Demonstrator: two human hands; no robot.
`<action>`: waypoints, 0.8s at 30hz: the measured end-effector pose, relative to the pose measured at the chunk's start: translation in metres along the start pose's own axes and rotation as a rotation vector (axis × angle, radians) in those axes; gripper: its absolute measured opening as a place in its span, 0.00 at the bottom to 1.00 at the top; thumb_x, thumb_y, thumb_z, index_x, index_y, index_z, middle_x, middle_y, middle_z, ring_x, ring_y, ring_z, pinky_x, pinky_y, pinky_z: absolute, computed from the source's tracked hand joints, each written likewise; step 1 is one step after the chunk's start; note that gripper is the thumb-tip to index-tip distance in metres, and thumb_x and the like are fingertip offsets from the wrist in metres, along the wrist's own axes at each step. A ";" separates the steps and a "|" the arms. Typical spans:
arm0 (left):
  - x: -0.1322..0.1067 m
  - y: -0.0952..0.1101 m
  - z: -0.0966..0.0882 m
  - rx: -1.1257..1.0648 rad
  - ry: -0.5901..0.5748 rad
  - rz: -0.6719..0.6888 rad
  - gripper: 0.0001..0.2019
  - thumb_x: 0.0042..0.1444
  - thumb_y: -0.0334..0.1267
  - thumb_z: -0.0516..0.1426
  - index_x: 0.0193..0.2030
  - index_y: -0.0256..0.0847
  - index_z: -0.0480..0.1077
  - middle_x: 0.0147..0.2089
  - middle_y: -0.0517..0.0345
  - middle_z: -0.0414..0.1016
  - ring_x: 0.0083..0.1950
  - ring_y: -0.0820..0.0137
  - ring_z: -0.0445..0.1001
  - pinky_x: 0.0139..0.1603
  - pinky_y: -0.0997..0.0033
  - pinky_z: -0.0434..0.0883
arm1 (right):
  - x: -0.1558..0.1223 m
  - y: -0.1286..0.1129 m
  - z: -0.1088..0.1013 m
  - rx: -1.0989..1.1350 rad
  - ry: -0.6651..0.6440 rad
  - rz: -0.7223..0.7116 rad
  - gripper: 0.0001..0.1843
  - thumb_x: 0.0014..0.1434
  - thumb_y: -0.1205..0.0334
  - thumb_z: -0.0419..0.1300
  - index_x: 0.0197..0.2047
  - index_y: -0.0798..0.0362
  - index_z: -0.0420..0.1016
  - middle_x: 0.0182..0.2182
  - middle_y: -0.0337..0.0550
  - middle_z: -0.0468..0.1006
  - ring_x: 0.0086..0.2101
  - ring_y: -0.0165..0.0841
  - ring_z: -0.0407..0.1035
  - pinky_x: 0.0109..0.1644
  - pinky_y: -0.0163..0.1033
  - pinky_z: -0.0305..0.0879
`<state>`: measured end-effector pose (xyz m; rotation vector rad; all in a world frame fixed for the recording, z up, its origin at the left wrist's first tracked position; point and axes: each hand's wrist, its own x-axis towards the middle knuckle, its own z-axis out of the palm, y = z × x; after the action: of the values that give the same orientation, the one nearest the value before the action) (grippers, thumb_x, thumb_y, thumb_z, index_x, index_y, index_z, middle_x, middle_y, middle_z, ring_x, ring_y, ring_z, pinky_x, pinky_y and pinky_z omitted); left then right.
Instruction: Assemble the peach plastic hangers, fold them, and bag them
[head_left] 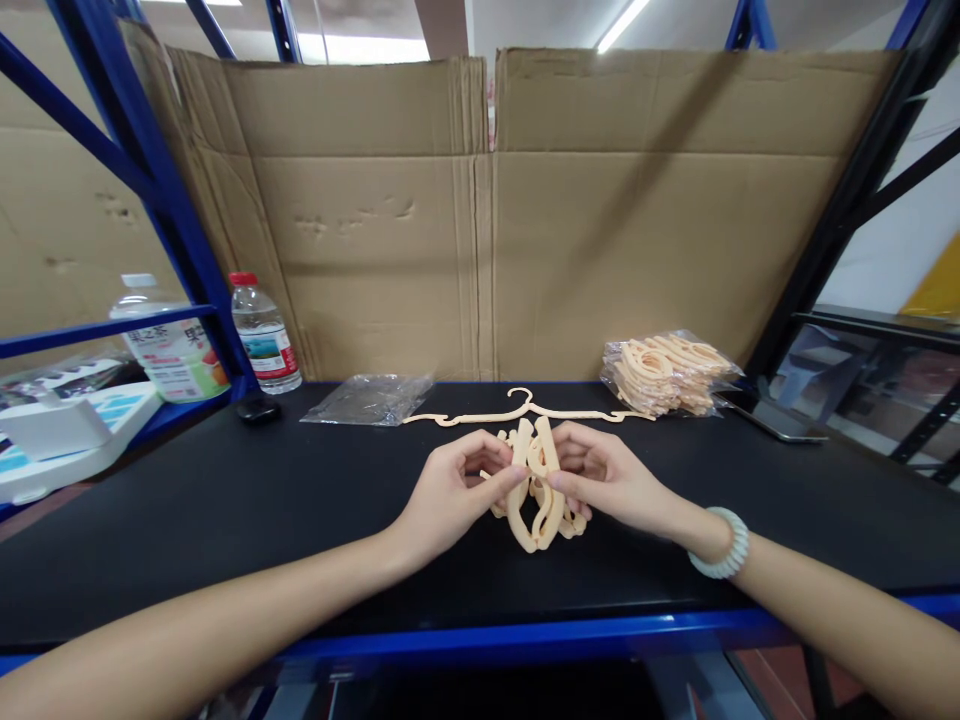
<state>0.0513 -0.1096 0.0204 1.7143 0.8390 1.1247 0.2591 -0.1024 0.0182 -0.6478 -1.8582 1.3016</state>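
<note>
Between my two hands is a cream plastic folding hanger (pixel 534 520), its two arms folded close together and angled upward. My left hand (pixel 469 480) pinches its left arm between thumb and fingers. On the other side, my right hand (pixel 600 470) grips the right arm the same way; a pale beaded bracelet (pixel 721 543) circles that wrist. More cream hanger parts (pixel 574 522) show behind and below the held one, partly covered by my fingers. Just beyond my hands, an unfolded cream hanger (pixel 480 417) lies flat on the black table (pixel 315 520) with its hook pointing away.
A clear plastic bag (pixel 371 400) lies at the back left, near a black mouse (pixel 257 409) and a red-capped water bottle (pixel 262 335). Bagged folded hangers (pixel 664 372) are piled at the back right, beside a dark flat device (pixel 776 415). Cardboard (pixel 390 230) walls the back.
</note>
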 end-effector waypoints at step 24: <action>0.009 -0.007 -0.017 0.278 0.070 0.144 0.07 0.56 0.36 0.56 0.38 0.38 0.73 0.41 0.53 0.77 0.45 0.65 0.75 0.52 0.61 0.71 | -0.001 0.004 -0.084 -0.308 -0.029 0.586 0.36 0.51 0.59 0.65 0.60 0.51 0.55 0.39 0.43 0.67 0.25 0.29 0.73 0.27 0.38 0.78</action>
<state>0.0383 -0.0942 0.0196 2.0006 0.9640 1.2143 0.3281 -0.0551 0.0299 -1.4237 -1.9885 1.3828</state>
